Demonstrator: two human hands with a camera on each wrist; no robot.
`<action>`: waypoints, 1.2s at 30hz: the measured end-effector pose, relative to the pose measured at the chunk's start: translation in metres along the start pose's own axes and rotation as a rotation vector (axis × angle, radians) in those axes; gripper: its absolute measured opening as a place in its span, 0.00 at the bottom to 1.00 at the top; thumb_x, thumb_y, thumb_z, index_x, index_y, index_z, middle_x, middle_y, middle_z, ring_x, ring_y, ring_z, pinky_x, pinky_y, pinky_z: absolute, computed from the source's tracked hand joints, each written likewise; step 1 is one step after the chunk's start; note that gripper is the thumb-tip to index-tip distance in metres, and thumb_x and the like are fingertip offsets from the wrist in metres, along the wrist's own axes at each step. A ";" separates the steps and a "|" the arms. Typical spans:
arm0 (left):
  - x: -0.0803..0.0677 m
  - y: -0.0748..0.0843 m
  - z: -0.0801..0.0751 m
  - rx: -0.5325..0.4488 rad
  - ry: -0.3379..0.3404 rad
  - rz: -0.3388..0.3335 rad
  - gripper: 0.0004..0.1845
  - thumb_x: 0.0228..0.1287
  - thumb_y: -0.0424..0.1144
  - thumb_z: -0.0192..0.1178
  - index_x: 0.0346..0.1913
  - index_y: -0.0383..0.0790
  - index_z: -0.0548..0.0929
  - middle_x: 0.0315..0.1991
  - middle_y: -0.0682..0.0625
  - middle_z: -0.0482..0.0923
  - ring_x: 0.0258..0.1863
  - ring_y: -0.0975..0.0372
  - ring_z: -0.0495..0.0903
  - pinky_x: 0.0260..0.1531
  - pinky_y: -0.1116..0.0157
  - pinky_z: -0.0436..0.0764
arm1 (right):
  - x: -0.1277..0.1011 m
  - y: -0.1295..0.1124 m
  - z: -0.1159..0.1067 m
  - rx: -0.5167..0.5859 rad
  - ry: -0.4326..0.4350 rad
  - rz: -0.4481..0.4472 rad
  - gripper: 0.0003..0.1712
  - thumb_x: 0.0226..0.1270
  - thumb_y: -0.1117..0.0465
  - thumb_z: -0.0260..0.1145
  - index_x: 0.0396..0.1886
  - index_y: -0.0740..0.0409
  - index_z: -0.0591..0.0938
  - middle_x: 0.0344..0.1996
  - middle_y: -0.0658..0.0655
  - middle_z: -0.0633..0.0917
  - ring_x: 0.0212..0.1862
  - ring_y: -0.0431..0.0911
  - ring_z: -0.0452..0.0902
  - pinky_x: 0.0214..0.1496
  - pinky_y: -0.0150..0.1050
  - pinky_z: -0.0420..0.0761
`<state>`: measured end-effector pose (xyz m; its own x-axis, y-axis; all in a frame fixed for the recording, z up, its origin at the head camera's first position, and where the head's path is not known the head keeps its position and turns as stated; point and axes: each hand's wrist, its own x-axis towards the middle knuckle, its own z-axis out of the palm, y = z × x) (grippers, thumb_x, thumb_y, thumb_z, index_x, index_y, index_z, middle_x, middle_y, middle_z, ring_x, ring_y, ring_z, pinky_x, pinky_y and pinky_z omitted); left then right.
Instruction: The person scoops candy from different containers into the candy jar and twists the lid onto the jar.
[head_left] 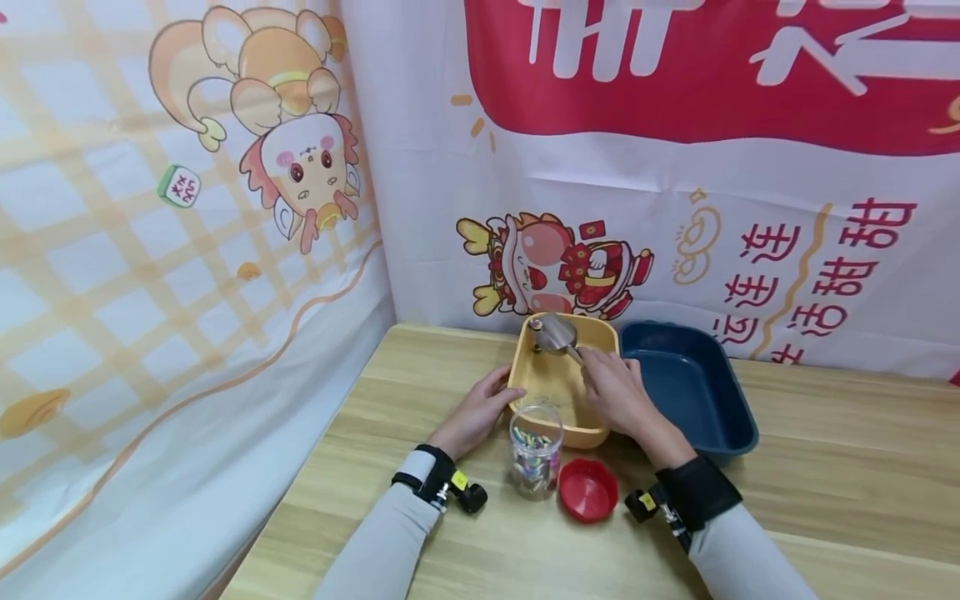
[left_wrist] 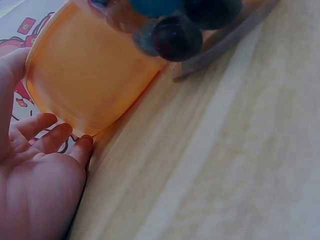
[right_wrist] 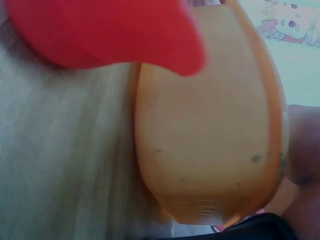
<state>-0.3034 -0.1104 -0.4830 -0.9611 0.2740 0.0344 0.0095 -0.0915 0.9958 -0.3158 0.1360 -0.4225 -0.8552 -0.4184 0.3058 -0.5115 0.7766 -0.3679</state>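
Note:
My right hand [head_left: 622, 396] grips the handle of a metal scoop [head_left: 556, 332], whose bowl is over the far left part of a yellow basin [head_left: 551, 377]. By the scoop, small shiny marbles [head_left: 537, 347] show in that corner. My left hand [head_left: 480, 410] holds the basin's left wall, thumb over the rim; in the left wrist view its fingers [left_wrist: 52, 137] are against the outside of the wall. In front of the basin stands a clear jar [head_left: 536, 467] part filled with colourful marbles [left_wrist: 177, 39]. The right wrist view shows the basin's outer wall [right_wrist: 205, 110].
A red lid [head_left: 588, 492] lies right of the jar, near the basin's front. Close against the basin's right side is a dark blue basin [head_left: 682, 392]. A printed cloth [head_left: 420, 208] hangs behind the wooden table [head_left: 847, 442] and along its left.

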 end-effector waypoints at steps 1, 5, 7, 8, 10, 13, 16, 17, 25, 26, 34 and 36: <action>0.000 -0.001 0.000 0.002 0.006 -0.001 0.36 0.74 0.37 0.59 0.80 0.38 0.58 0.78 0.36 0.59 0.76 0.47 0.61 0.77 0.55 0.60 | 0.000 0.000 -0.002 0.010 0.011 -0.006 0.23 0.81 0.64 0.52 0.71 0.64 0.73 0.61 0.63 0.82 0.57 0.59 0.72 0.59 0.58 0.66; -0.001 -0.001 0.000 0.004 0.011 -0.011 0.35 0.75 0.37 0.57 0.80 0.39 0.57 0.78 0.36 0.58 0.77 0.47 0.61 0.77 0.55 0.60 | 0.000 0.002 -0.018 0.086 0.055 -0.031 0.23 0.82 0.63 0.50 0.71 0.61 0.73 0.47 0.60 0.84 0.52 0.56 0.72 0.52 0.52 0.65; -0.001 -0.001 0.000 -0.003 0.006 -0.010 0.35 0.76 0.36 0.56 0.80 0.38 0.57 0.78 0.36 0.58 0.76 0.47 0.62 0.77 0.55 0.61 | -0.001 0.002 -0.028 0.149 0.092 -0.059 0.23 0.83 0.63 0.48 0.72 0.61 0.72 0.44 0.59 0.82 0.49 0.55 0.71 0.48 0.49 0.63; -0.002 -0.001 0.001 -0.009 0.003 -0.008 0.35 0.76 0.35 0.56 0.80 0.37 0.57 0.78 0.35 0.58 0.76 0.47 0.62 0.77 0.55 0.61 | -0.002 0.003 -0.034 0.190 0.111 -0.069 0.23 0.84 0.63 0.48 0.73 0.61 0.72 0.41 0.60 0.81 0.46 0.55 0.72 0.46 0.48 0.65; -0.002 0.000 0.002 -0.023 -0.002 0.000 0.35 0.76 0.34 0.55 0.80 0.36 0.56 0.77 0.34 0.59 0.76 0.46 0.62 0.77 0.55 0.61 | -0.005 0.003 -0.046 0.268 0.171 -0.094 0.23 0.84 0.62 0.48 0.73 0.61 0.72 0.44 0.61 0.81 0.44 0.54 0.74 0.45 0.43 0.69; -0.002 0.000 0.002 -0.022 -0.001 0.015 0.34 0.76 0.35 0.55 0.80 0.35 0.56 0.78 0.34 0.58 0.76 0.46 0.62 0.77 0.54 0.60 | -0.009 0.001 -0.064 0.378 0.274 -0.116 0.22 0.84 0.59 0.51 0.70 0.59 0.76 0.49 0.61 0.83 0.44 0.49 0.77 0.45 0.30 0.78; -0.001 -0.001 0.001 -0.019 -0.002 0.020 0.34 0.77 0.34 0.54 0.80 0.34 0.56 0.78 0.34 0.57 0.76 0.46 0.61 0.77 0.53 0.60 | -0.014 -0.001 -0.081 0.463 0.360 -0.145 0.20 0.81 0.60 0.56 0.66 0.58 0.81 0.55 0.60 0.85 0.49 0.42 0.78 0.50 0.21 0.78; -0.001 -0.001 0.001 -0.020 0.000 0.018 0.34 0.76 0.34 0.54 0.80 0.34 0.57 0.78 0.34 0.57 0.76 0.46 0.61 0.77 0.53 0.59 | -0.016 -0.002 -0.086 0.491 0.379 -0.156 0.19 0.80 0.61 0.58 0.64 0.58 0.82 0.54 0.59 0.86 0.47 0.41 0.78 0.49 0.20 0.78; 0.001 -0.002 0.000 0.020 0.003 0.002 0.33 0.77 0.35 0.54 0.80 0.39 0.58 0.78 0.38 0.59 0.76 0.49 0.63 0.77 0.55 0.61 | -0.038 -0.002 -0.128 0.511 0.342 -0.182 0.13 0.73 0.65 0.66 0.54 0.57 0.88 0.47 0.44 0.89 0.45 0.37 0.82 0.47 0.22 0.82; 0.001 -0.002 0.000 0.025 0.000 0.006 0.32 0.78 0.36 0.53 0.80 0.39 0.58 0.78 0.38 0.59 0.76 0.49 0.63 0.77 0.54 0.61 | -0.041 -0.002 -0.133 0.495 0.314 -0.185 0.13 0.72 0.65 0.67 0.53 0.56 0.89 0.46 0.42 0.89 0.44 0.37 0.82 0.47 0.22 0.83; 0.000 -0.001 0.000 0.028 -0.016 0.014 0.32 0.77 0.37 0.55 0.80 0.42 0.60 0.79 0.40 0.59 0.76 0.51 0.62 0.77 0.55 0.61 | -0.059 -0.007 -0.156 0.410 0.028 -0.293 0.13 0.69 0.68 0.69 0.46 0.48 0.91 0.41 0.46 0.90 0.40 0.42 0.80 0.39 0.32 0.84; 0.000 -0.001 0.000 0.016 -0.013 0.015 0.33 0.76 0.36 0.55 0.80 0.39 0.59 0.79 0.39 0.58 0.76 0.49 0.63 0.77 0.55 0.62 | -0.061 -0.009 -0.157 0.403 -0.050 -0.320 0.12 0.69 0.67 0.69 0.46 0.46 0.91 0.38 0.44 0.89 0.35 0.42 0.79 0.34 0.33 0.82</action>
<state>-0.3030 -0.1107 -0.4844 -0.9571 0.2853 0.0505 0.0286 -0.0803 0.9964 -0.2457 0.2282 -0.3002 -0.6485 -0.6351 0.4197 -0.7314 0.3672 -0.5746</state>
